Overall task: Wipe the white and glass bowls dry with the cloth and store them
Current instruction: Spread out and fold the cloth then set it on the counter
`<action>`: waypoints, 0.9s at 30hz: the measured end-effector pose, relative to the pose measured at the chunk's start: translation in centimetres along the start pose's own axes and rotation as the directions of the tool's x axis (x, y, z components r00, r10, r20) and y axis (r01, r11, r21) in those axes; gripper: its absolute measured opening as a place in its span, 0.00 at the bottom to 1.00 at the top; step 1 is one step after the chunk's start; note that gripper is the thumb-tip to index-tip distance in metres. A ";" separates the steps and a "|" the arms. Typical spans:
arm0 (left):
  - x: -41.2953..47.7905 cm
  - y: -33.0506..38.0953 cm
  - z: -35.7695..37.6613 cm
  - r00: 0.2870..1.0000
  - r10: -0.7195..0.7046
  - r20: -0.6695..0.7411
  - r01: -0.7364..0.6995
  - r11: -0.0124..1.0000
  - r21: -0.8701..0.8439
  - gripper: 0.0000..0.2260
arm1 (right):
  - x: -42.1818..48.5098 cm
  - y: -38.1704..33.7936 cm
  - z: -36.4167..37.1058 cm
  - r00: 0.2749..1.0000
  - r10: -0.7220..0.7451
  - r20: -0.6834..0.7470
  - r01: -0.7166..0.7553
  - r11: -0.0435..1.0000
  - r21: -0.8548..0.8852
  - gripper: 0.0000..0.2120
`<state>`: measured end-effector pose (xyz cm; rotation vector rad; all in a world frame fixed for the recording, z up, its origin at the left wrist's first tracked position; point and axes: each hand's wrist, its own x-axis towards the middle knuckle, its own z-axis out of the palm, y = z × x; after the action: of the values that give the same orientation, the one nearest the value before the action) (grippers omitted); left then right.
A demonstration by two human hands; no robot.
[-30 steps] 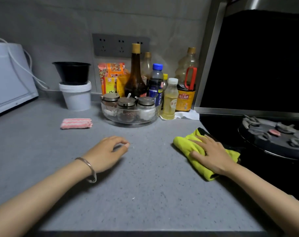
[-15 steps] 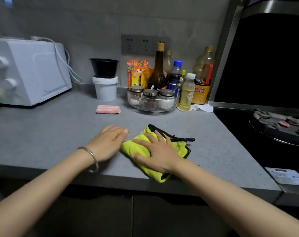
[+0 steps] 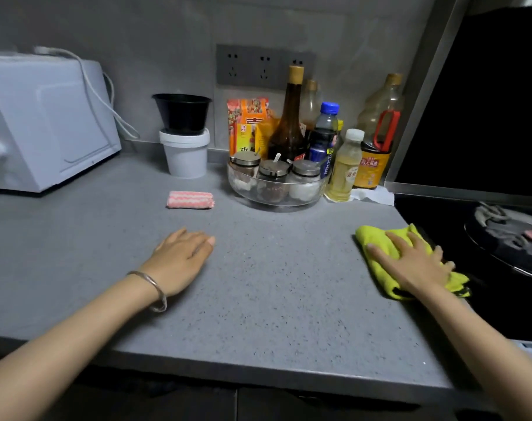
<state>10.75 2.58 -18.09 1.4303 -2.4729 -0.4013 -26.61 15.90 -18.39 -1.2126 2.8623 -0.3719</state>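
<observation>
Pressing the yellow cloth [image 3: 377,247] flat beneath the right hand's [image 3: 416,264] spread fingers [image 3: 393,240].

Bare forearms; a thin silver bangle [image 3: 154,283] (plain, smooth) on the left wrist.

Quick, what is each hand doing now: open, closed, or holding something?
Left hand: open, resting palm down on the counter, holding nothing.
Right hand: open, fingers spread, pressing on the yellow cloth.

Right hand [image 3: 416,262] presses yellow cloth [image 3: 377,241] flat on counter [image 3: 273,284]; left hand [image 3: 179,259] rests flat.
</observation>
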 end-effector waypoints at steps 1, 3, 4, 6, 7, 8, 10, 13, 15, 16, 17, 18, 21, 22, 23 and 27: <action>0.1 0.0 -0.2 1.000 -0.004 0.025 0.004 1.000 -0.001 0.21 | 0.0 -1.8 0.4 1.000 -0.017 0.010 0.017 1.000 0.001 0.37; 0.2 -0.3 -0.8 0.999 -0.011 0.049 0.011 1.000 0.002 0.22 | -0.4 -6.2 1.5 0.997 -0.071 0.033 0.071 0.997 0.000 0.37; 0.1 -0.4 -0.9 0.999 -0.017 0.040 0.018 1.000 -0.012 0.22 | -0.9 -8.7 2.1 0.994 -0.103 0.044 0.102 0.995 0.013 0.36; 0.5 -0.8 -1.9 0.997 -0.057 0.043 0.059 0.997 -0.057 0.21 | -2.0 -14.7 2.9 0.977 -0.183 0.108 0.179 0.983 0.045 0.36; 0.5 -1.0 -2.2 0.997 -0.068 0.041 0.071 0.995 -0.064 0.22 | -3.1 -17.5 3.4 0.964 -0.232 0.133 0.226 0.972 0.064 0.35; 0.6 -1.1 -2.5 0.997 -0.064 0.036 0.066 0.995 -0.071 0.25 | -4.4 -20.1 3.9 0.945 -0.289 0.153 0.278 0.956 0.089 0.35; 1.1 -1.1 -3.3 0.999 -0.042 0.030 0.044 0.996 -0.083 0.37 | -6.9 -23.6 4.2 0.885 -0.420 0.201 0.400 0.906 0.137 0.37; 1.0 -0.9 -3.8 0.999 -0.049 0.024 0.051 0.994 -0.099 0.42 | -9.5 -22.5 4.0 0.769 -0.598 0.225 0.566 0.801 0.196 0.37; 0.9 -0.8 -4.4 0.997 -0.069 -0.015 0.067 0.992 -0.106 0.41 | -9.0 -19.1 3.7 0.750 -0.644 0.154 0.627 0.765 0.143 0.31; 0.9 -0.9 -4.7 0.996 -0.077 -0.034 0.073 0.991 -0.113 0.40 | -8.2 -17.1 3.4 0.778 -0.615 0.128 0.608 0.789 0.091 0.29; 1.0 -1.0 -4.9 0.995 -0.093 -0.044 0.086 0.988 -0.131 0.39 | -7.0 -15.1 3.1 0.830 -0.548 0.105 0.544 0.836 0.070 0.29; 1.2 -1.2 -5.1 0.993 -0.109 -0.049 0.101 0.983 -0.151 0.38 | -5.6 -13.2 2.6 0.892 -0.443 0.094 0.438 0.897 0.063 0.30; 1.4 -1.4 -5.3 0.986 -0.149 -0.075 0.133 0.974 -0.182 0.37 | -2.0 -10.0 1.6 0.984 -0.114 0.139 0.113 0.994 0.014 0.32; 1.4 -1.5 -5.3 0.984 -0.155 -0.088 0.137 0.973 -0.188 0.38 | -1.1 -10.3 1.5 0.990 -0.055 0.130 0.054 0.999 0.007 0.31; 1.5 -1.6 -5.3 0.982 -0.160 -0.098 0.140 0.972 -0.186 0.39 | -0.6 -11.1 1.5 0.993 -0.025 0.114 0.024 1.000 0.010 0.31; 1.1 -2.5 -5.3 0.982 -0.165 -0.093 0.147 0.974 -0.172 0.39 | -1.7 -18.3 3.2 0.981 -0.153 0.115 0.149 0.988 0.047 0.39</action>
<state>14.06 -0.19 -14.02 1.5393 -2.1959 -0.5329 -12.19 4.10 -17.55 -1.3991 2.6602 -0.3432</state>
